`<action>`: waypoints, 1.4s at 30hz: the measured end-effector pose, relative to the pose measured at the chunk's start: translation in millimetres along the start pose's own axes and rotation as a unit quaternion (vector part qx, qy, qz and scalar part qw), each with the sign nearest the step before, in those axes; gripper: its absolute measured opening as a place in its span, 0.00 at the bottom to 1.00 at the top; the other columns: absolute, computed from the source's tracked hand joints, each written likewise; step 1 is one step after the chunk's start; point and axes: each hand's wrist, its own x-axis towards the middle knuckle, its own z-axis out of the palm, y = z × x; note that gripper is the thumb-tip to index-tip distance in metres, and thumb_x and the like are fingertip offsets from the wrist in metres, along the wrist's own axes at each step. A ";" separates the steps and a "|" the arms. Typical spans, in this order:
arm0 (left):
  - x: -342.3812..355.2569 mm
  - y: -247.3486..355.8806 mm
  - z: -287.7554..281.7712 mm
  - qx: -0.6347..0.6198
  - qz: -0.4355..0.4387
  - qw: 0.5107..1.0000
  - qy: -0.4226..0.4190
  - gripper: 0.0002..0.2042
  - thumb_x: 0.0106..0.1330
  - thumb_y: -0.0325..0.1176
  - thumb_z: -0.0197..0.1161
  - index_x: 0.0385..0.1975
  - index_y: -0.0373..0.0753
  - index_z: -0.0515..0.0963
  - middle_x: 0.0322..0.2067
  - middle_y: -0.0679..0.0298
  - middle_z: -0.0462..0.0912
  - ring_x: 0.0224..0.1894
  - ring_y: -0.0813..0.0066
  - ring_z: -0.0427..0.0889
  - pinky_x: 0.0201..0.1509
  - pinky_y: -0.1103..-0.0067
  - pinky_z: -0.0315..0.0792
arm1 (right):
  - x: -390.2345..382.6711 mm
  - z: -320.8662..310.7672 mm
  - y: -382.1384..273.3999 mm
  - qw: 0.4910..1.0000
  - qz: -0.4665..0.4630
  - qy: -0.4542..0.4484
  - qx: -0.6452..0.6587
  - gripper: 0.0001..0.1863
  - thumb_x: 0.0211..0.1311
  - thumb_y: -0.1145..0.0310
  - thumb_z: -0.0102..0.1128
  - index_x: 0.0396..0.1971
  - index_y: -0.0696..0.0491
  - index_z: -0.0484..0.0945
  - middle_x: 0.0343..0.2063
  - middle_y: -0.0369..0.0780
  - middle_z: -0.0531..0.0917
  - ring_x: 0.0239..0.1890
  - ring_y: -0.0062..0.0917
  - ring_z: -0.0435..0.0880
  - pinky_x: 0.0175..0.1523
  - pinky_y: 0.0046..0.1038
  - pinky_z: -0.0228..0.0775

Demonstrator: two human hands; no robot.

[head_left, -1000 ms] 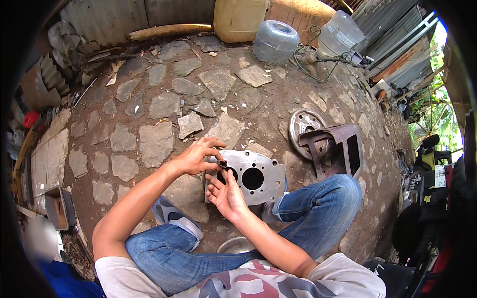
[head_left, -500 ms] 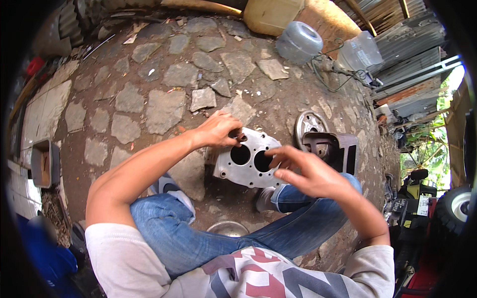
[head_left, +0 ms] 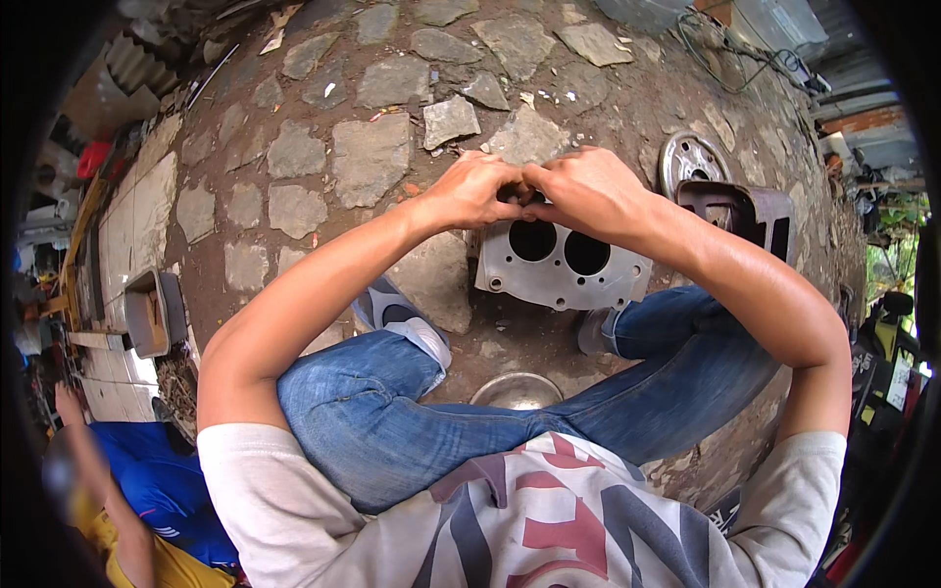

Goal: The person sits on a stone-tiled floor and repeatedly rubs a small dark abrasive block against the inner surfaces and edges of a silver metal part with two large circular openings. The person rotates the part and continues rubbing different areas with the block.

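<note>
A grey metal housing (head_left: 613, 284), with two large round bores and small bolt holes around its rim, stands on the ground in front of my bent legs. At its far edge my left hand (head_left: 477, 191) is closed, thumb and fingers pinched together. Meeting it there is my right hand (head_left: 588, 191), its fingers also curled and closed, covering the far right part of the housing. Something small and dark shows between the fingertips, but the hands hide what it is.
Right of the housing lie a round metal disc (head_left: 671, 171) with holes and a dark brown slotted metal part (head_left: 769, 211). A shiny metal bowl (head_left: 518, 390) sits between my legs. At left are a grey tub (head_left: 174, 314) and another person in blue trousers (head_left: 162, 470). Stones pave the ground.
My right hand has moved from above the right bore to the far edge, joining my left hand, and its fingers have closed. The view has shifted, bringing the other person in.
</note>
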 end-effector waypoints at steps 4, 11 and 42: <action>-0.2 -2.3 -6.8 -0.034 0.000 0.999 -0.038 0.18 0.52 0.46 0.74 0.36 0.42 0.82 0.34 0.63 0.84 0.42 0.61 0.80 0.49 0.65 0.71 | -0.5 11.4 -0.1 0.997 -0.063 0.044 -0.006 0.11 0.57 0.64 0.61 0.37 0.54 0.78 0.26 0.43 0.85 0.31 0.37 0.87 0.37 0.40 0.77; -1.6 -17.2 -3.5 -0.067 0.003 0.996 -0.058 0.17 0.52 0.38 0.71 0.40 0.38 0.82 0.41 0.58 0.84 0.47 0.57 0.79 0.53 0.66 0.72 | -0.7 -11.8 -14.5 0.998 0.023 -0.063 0.009 0.10 0.60 0.65 0.56 0.36 0.55 0.79 0.27 0.45 0.85 0.32 0.39 0.88 0.35 0.40 0.79; 2.5 4.6 -12.2 -0.049 -0.025 0.996 -0.067 0.18 0.53 0.38 0.72 0.44 0.42 0.81 0.40 0.58 0.84 0.46 0.57 0.79 0.53 0.66 0.72 | 7.5 9.4 -10.2 0.996 -0.001 -0.082 -0.018 0.09 0.61 0.66 0.55 0.39 0.50 0.74 0.35 0.45 0.83 0.36 0.36 0.87 0.44 0.40 0.76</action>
